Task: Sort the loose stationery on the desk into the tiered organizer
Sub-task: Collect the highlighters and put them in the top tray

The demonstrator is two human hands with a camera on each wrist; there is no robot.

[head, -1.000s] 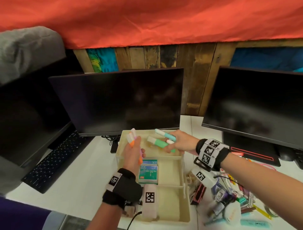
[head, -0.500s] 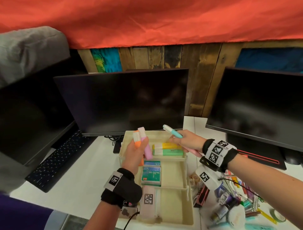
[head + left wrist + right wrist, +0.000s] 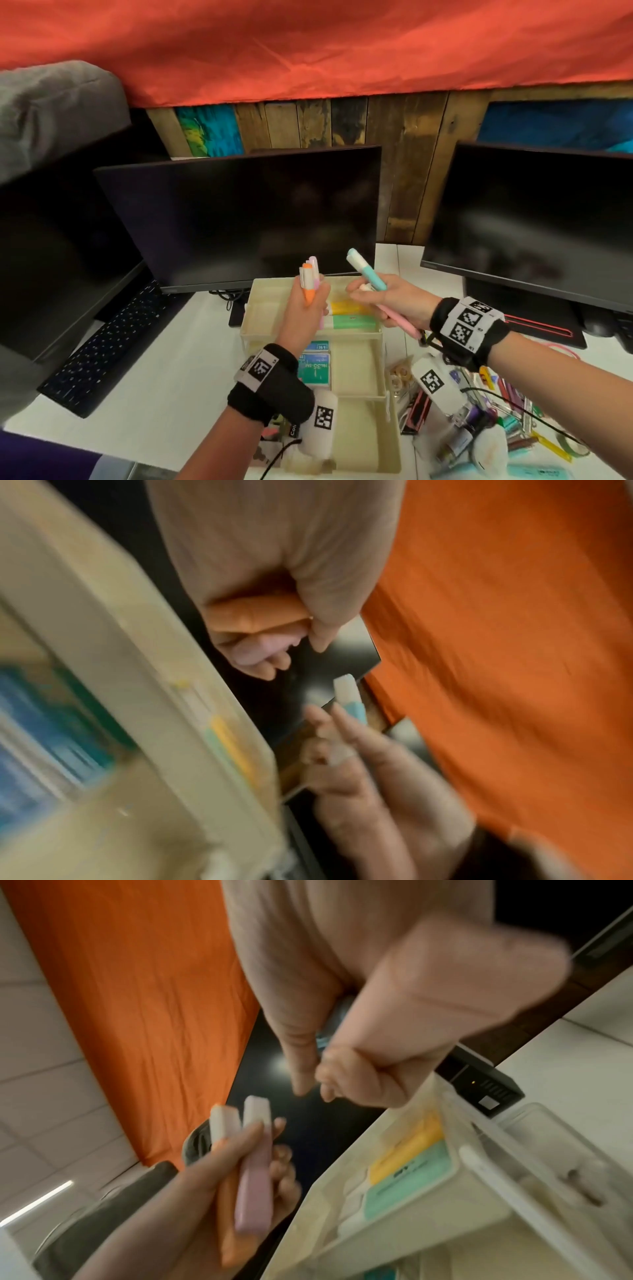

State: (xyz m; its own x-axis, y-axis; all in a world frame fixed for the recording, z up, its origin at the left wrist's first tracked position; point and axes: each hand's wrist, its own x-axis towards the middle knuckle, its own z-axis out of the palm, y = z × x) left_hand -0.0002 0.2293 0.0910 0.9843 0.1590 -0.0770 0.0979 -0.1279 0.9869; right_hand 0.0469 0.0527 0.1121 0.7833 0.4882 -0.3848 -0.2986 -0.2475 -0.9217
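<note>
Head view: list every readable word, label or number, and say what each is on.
"No.35-5M": front staple box, upside down to the camera, as far as it can be read.
Rear staple box: some digits, too blurred to read.
Green highlighter: small print, too small to read.
Left wristband and right wristband: square coded markers; the tiny characters beside them are unreadable.
Wrist views: too blurred, nothing readable.

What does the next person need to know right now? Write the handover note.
Left hand: grips an orange highlighter and a pink highlighter above the organizer.
Right hand: grips a blue highlighter and a pink pen.
Done: yellow highlighter and green highlighter lie in the top tier; staple boxes in the middle.
Left: stow the four held items, then the loose pile to the organizer's right.
</note>
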